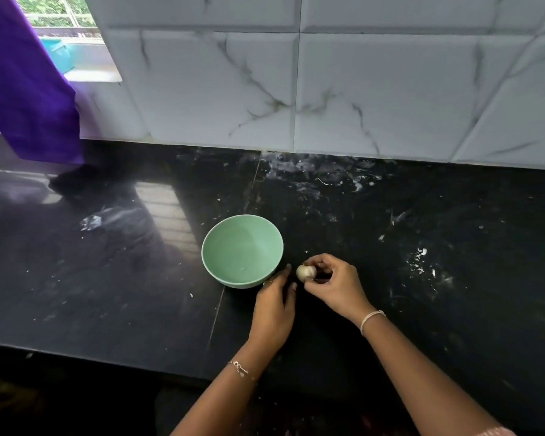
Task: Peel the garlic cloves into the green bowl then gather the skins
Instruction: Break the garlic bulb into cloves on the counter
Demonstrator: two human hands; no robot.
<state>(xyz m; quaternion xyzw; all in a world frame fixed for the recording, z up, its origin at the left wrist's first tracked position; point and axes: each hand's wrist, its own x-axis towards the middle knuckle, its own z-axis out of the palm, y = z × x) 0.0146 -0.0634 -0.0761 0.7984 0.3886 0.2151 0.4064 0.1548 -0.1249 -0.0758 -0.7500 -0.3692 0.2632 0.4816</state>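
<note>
The garlic (306, 272), a small pale head with its papery skin on, sits just above the desk (107, 294), pinched in the fingertips of the right hand (335, 286). That grip is curled round it, probably so the skin can be worked loose. The left hand (274, 313) lies just beside it with its grip spread and fingers straight, holding nothing, likely ready to pick at the skin. The green bowl (206, 256) stands right by both hands, close enough for peeled cloves to drop in, and it looks almost bare inside. Pale flecks (422, 259) dot the dark desk to the right; whether they are skins I cannot tell. No brand, label or writing is readable anywhere.
</note>
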